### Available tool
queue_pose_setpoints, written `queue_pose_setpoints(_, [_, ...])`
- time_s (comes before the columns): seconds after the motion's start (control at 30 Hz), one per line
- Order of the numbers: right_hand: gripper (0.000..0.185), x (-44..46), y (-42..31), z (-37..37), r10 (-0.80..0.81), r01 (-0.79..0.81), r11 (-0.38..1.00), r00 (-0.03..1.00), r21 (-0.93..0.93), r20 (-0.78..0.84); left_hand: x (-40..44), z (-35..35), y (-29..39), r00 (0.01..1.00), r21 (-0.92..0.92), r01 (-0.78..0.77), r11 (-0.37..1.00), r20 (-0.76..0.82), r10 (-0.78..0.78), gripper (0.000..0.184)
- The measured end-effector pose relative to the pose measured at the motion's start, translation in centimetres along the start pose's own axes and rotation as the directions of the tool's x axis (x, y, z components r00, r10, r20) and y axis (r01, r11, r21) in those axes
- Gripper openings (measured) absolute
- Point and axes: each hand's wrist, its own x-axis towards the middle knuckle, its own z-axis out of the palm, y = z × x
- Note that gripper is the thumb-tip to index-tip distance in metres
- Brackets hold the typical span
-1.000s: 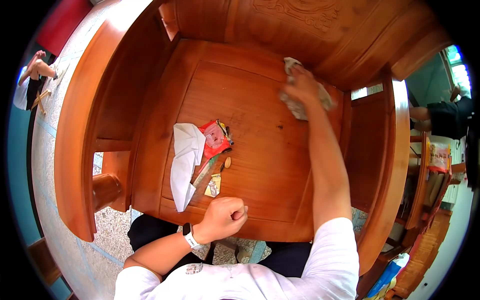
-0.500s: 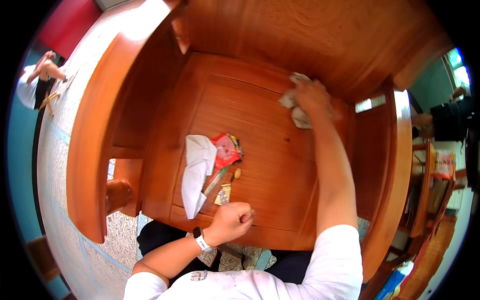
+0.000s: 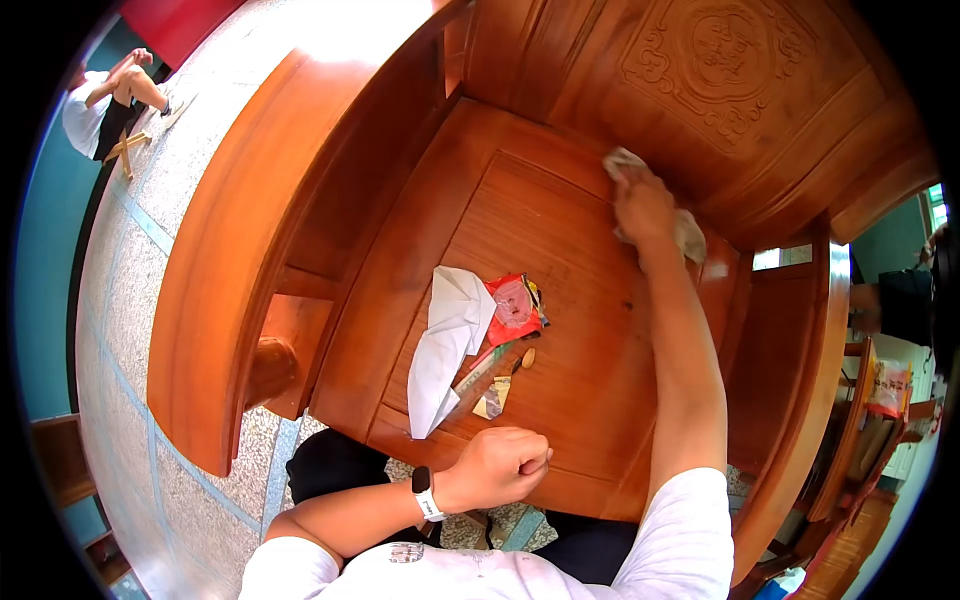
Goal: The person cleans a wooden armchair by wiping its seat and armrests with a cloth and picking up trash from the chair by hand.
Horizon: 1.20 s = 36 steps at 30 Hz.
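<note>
My right hand (image 3: 645,205) presses a crumpled greyish cloth (image 3: 690,237) against the back edge of the wooden seat (image 3: 560,210), next to the carved backrest. Parts of the cloth stick out on both sides of the hand. Curled into a fist, my left hand (image 3: 497,470) hovers by the seat's front edge, and nothing shows in it. Just beyond it lie a folded white paper (image 3: 450,345), a red packet (image 3: 514,308), a thin pale strip (image 3: 478,370), a small yellowish packet (image 3: 492,397) and a small brown oval thing (image 3: 528,357).
Broad wooden armrests flank the seat, the left one (image 3: 225,270) and the right one (image 3: 800,400). A person (image 3: 100,110) sits on a low stool at the far left. Another person in dark clothes (image 3: 900,308) is partly visible at the right, near wooden furniture holding a packet (image 3: 888,388).
My right hand has slid the cloth along the seat's back edge, closer to the backrest. The view has turned, showing more of the backrest carving. My left fist stays near the front edge.
</note>
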Motion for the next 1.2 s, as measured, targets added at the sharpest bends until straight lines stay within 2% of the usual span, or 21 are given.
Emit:
queue_pose_setpoints(0.03, [0.034,-0.2,-1.8,0.3,-0.232,0.234,0.972,0.967,0.013,-0.106,0.0,0.0,0.1,1.0,0.002,0.004,1.0,0.0,-0.004,0.035])
queue_pose_setpoints(0.1, [0.031,1.1,-6.1,-0.2,-0.268,0.273,0.953,0.962,0.129,-0.055,0.2,0.0,0.1,1.0,0.029,0.019,0.999,-0.001,-0.019,0.035])
queue_pose_setpoints(0.17, [0.031,2.3,-9.9,1.1,-0.326,0.328,0.945,0.942,0.016,-0.087,0.2,0.2,-0.1,1.0,0.011,0.016,1.0,0.012,-0.016,0.035])
queue_pose_setpoints(0.23, [0.033,2.8,-12.4,2.9,-0.375,0.379,0.921,0.925,0.091,-0.053,0.6,0.4,-0.3,0.999,-0.006,0.008,1.0,0.04,-0.008,0.035])
queue_pose_setpoints(0.27, [0.033,3.1,-12.6,3.5,-0.361,0.365,0.926,0.931,0.094,-0.058,0.7,0.5,-0.5,0.999,0.003,0.025,1.0,0.038,-0.025,0.035])
queue_pose_setpoints(0.33, [0.033,2.6,-13.0,4.1,-0.337,0.328,0.934,0.94,-0.144,-0.047,0.5,0.5,-0.6,0.997,0.021,0.062,0.998,0.047,-0.063,0.035])
queue_pose_setpoints(0.4, [0.035,2.6,-12.6,2.9,-0.296,0.293,0.947,0.955,-0.133,0.0,0.6,0.5,-0.8,0.994,0.046,0.092,0.995,0.059,-0.094,0.034])
queue_pose_setpoints(0.47, [0.037,2.6,-11.4,0.7,-0.078,0.13,0.965,0.971,-0.226,0.228,0.6,0.5,-0.7,0.992,0.042,0.089,0.995,0.082,-0.092,0.034])
queue_pose_setpoints(0.5, [0.037,2.5,-10.1,0.3,-0.064,0.118,0.965,0.972,-0.232,0.227,0.6,0.5,-0.5,0.989,0.044,0.115,0.992,0.092,-0.119,0.032])
queue_pose_setpoints(0.57, [0.036,2.4,-7.1,-0.8,0.025,-0.001,0.994,0.976,-0.112,0.218,0.3,0.5,-0.4,0.986,0.075,0.128,0.989,0.101,-0.135,0.031])
queue_pose_setpoints(0.67, [0.035,2.3,-4.2,-2.0,0.113,-0.085,0.99,0.954,-0.109,0.279,0.4,0.6,-0.5,0.988,0.083,0.11,0.991,0.103,-0.118,0.03])
queue_pose_setpoints(0.8, [0.037,-0.1,0.1,-5.3,0.342,-0.29,0.937,0.873,-0.194,0.348,0.3,0.8,-0.6,0.998,0.051,0.053,0.997,0.027,-0.054,0.034])
queue_pose_setpoints(0.87, [0.038,-1.5,6.1,-4.4,0.415,-0.387,0.91,0.855,-0.148,0.311,0.2,1.1,-0.1,1.0,0.015,0.012,1.0,0.0,-0.012,0.034])
queue_pose_setpoints(0.97, [0.04,-5.2,7.6,-5.4,0.435,-0.4,0.895,0.881,-0.198,0.186,-0.2,1.1,0.4,0.999,0.053,-0.036,0.998,0.022,0.035,0.034])
queue_pose_setpoints(1.0, [0.04,-6.9,8.5,-5.2,0.447,-0.406,0.886,0.876,-0.223,0.179,-0.3,1.0,0.6,0.999,0.045,-0.006,0.999,0.036,0.005,0.034])
queue_pose_setpoints(1.07, [0.043,-9.9,10.1,-4.5,0.411,-0.403,0.909,0.908,0.104,-0.075,-0.6,1.1,0.5,1.0,0.031,-0.002,1.0,0.028,0.001,0.034])
queue_pose_setpoints(1.13, [0.046,-10.5,11.8,-4.7,0.477,-0.471,0.875,0.878,0.112,-0.033,-0.8,1.1,0.6,0.999,0.036,0.003,0.999,0.039,-0.005,0.035])
queue_pose_setpoints(1.2, [0.049,-9.8,14.7,-4.0,0.486,-0.476,0.873,0.866,0.106,-0.117,-1.2,1.4,0.7,0.998,0.055,0.016,0.998,0.056,-0.019,0.035])
